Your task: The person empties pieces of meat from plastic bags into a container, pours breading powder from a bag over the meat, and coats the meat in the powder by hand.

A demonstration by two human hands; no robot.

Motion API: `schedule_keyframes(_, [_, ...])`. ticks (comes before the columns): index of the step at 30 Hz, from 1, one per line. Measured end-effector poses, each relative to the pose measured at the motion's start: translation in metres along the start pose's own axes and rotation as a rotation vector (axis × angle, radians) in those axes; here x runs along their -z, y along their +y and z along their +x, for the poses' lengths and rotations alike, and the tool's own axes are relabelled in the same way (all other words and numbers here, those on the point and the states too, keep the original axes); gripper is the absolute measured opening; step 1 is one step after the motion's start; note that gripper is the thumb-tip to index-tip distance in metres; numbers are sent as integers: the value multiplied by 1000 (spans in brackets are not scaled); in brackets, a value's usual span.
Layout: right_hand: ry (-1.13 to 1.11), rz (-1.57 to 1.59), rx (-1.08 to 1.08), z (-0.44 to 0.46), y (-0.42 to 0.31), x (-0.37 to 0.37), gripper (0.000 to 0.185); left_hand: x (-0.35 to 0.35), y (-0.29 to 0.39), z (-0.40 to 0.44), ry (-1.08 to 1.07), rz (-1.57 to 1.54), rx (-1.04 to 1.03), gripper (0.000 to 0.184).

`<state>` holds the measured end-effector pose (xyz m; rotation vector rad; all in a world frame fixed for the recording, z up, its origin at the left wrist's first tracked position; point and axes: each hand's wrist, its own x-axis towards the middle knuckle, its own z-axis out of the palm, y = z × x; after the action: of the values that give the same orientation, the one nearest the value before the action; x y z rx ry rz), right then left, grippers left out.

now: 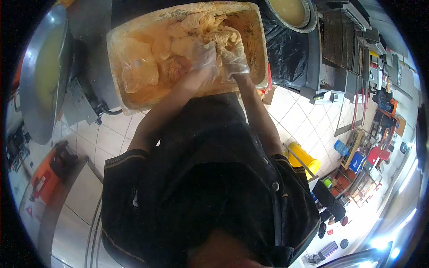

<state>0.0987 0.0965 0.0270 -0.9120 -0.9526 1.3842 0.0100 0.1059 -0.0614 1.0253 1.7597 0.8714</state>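
Note:
A large, pale tub with worn, crusted walls holds an orange-tan coating. Both hands are inside it, in clear plastic gloves. My left hand is smeared by motion among the coated pieces, so its fingers cannot be made out. Just beside it, my right hand is closed around a lumpy, batter-coated piece of food. More coated pieces are heaped at the far side of the tub. On the left lies a clear plastic bag with pale contents that I cannot identify.
At the left stands a wide metal pan with yellowish liquid. A round pot of similar liquid is at the upper right, near black plastic sheeting. A yellow bucket stands on the tiled floor to the right.

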Motion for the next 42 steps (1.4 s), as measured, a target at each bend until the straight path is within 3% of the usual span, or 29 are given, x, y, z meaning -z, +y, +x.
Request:
schedule_keyframes(2, [75,-153,44,1,6,-2,35,26,39,-17,-48,144,-37,38])
schedule_keyframes(3, [20,-429,47,4,17,16,32,28,42,-18,-36,139,-76,35])
schedule_keyframes(7, [13,-528,-27,4,35,32,30,34,42,-21,-1,121,-228,25])
schedule_keyframes(9, [12,-735,46,6,40,37,29,30,29,-12,138,156,-583,20])
schedule_keyframes(11, [74,-773,59,6,13,17,25,33,33,-12,139,139,-672,19])
schedule_keyframes(13, [167,-777,16,3,-8,0,22,45,61,-24,2,68,-491,20])
schedule_keyframes(16, [270,-806,-64,6,-8,0,21,29,42,-16,103,-54,-597,19])
schedule_keyframes(18, [300,-752,-105,6,21,18,20,18,20,-2,25,-131,-454,15])
schedule_keyframes(19, [316,-532,-56,6,36,25,19,16,15,1,-13,-168,-381,14])
schedule_keyframes(21, [343,-93,36,1,72,40,17,41,52,-15,-103,-264,65,28])
schedule_keyframes(23, [289,-363,85,8,117,71,15,17,-10,18,-176,-344,35,16])
schedule_keyframes(26, [303,-285,-165,6,85,57,16,33,-2,11,-247,-270,16,24])
schedule_keyframes(28, [285,-92,-140,3,47,24,15,54,19,-2,-340,-235,38,32])
schedule_keyframes(30, [348,-108,-206,-4,29,8,17,72,37,-13,-422,43,-141,42])
schedule_keyframes(32, [344,-168,-211,-10,18,2,19,87,47,-19,-441,580,-532,52])
schedule_keyframes(35, [259,-242,-160,-13,10,0,22,103,93,-31,-560,717,-499,55])
schedule_keyframes(37, [223,-205,-173,-13,6,5,23,104,90,-35,-509,580,-518,47])
schedule_keyframes(39, [341,-342,-249,-12,18,11,27,99,75,-33,-450,410,-518,39])
schedule_keyframes(40, [358,-340,-205,-9,34,20,29,88,56,-23,-417,308,-511,35])
schedule_keyframes(42, [345,-268,-39,0,82,46,31,52,-6,11,-308,244,-728,27])
